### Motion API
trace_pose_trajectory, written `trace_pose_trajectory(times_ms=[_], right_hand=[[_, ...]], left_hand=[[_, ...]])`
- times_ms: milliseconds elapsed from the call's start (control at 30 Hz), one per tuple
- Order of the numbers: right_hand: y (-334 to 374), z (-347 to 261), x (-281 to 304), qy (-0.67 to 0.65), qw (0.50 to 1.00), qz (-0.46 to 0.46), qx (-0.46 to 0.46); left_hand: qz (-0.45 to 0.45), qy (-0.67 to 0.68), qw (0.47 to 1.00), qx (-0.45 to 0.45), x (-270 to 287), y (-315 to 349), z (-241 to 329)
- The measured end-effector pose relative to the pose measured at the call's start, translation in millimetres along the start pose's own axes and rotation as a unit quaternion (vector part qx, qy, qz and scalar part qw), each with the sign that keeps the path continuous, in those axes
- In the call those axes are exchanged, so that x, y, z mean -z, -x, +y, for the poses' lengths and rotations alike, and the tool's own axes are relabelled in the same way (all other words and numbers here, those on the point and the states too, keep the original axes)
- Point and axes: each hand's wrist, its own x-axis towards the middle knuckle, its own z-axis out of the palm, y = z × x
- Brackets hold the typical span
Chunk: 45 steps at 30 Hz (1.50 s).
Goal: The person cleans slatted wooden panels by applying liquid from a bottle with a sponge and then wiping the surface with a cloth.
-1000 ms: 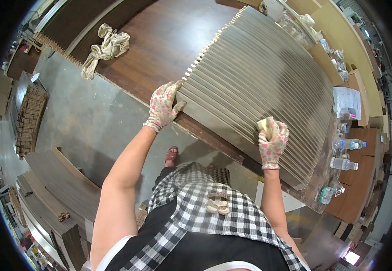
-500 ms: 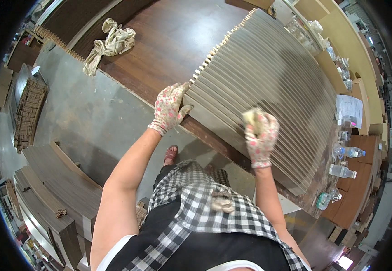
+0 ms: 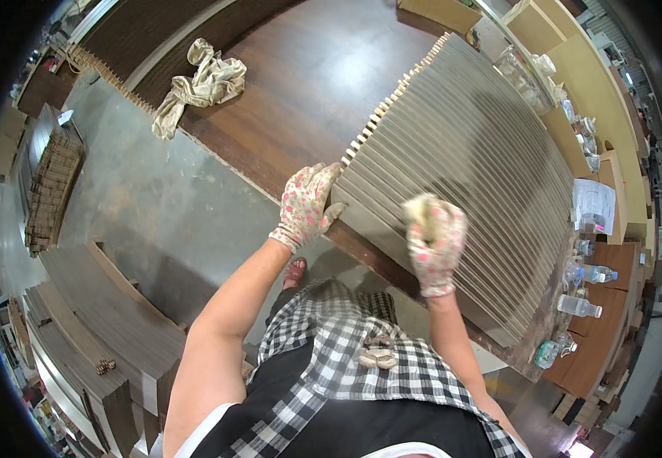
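Observation:
A row of narrow grey-brown wooden slats (image 3: 453,145) lies side by side on a dark wood-topped table, with pale tenon-like ends along its left side. At the near left corner rests my left hand (image 3: 308,206), in a floral-patterned glove. Its fingers are stretched along the slats' end and its thumb stands apart at the near edge. Over the near slats, my gloved right hand (image 3: 438,248) is closed around a pale yellowish pad (image 3: 421,210). Blur hides whether the pad is sponge or cloth, and I cannot tell whether it touches the slats.
A crumpled cream cloth (image 3: 205,84) lies at the table's far left. Several plastic bottles (image 3: 579,307) and a paper sheet (image 3: 594,204) line the right side. Stacked boards (image 3: 109,305) stand at lower left, another bundle (image 3: 56,187) behind them. A cardboard box (image 3: 441,14) sits at the far edge.
The view has shifted, so the table and slats appear slightly lower and farther right. My left hand keeps its place at the slats' corner. My right hand, still holding the pad, has moved nearer over the slats.

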Motion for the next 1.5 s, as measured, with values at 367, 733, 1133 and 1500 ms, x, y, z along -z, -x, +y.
trace_pose_trajectory(times_ms=[367,733,1133,1500], right_hand=[[32.8,39.6,39.1,0.114,0.992,-0.023,-0.046],[37.2,0.2,2.2,0.041,0.998,-0.036,-0.017],[1.8,-14.6,-32.8,0.104,0.992,0.071,-0.002],[74.6,100.7,97.0,0.292,0.904,0.117,-0.29]], left_hand=[[-0.009,-0.007,1.0,0.007,3.0,2.1,-2.6],[-0.004,-0.042,0.999,-0.01,-6.0,4.7,-12.4],[-0.035,-0.034,0.998,-0.047,-12.8,2.2,-10.9],[-0.031,-0.053,0.995,-0.083,-17.4,6.7,-9.7]])
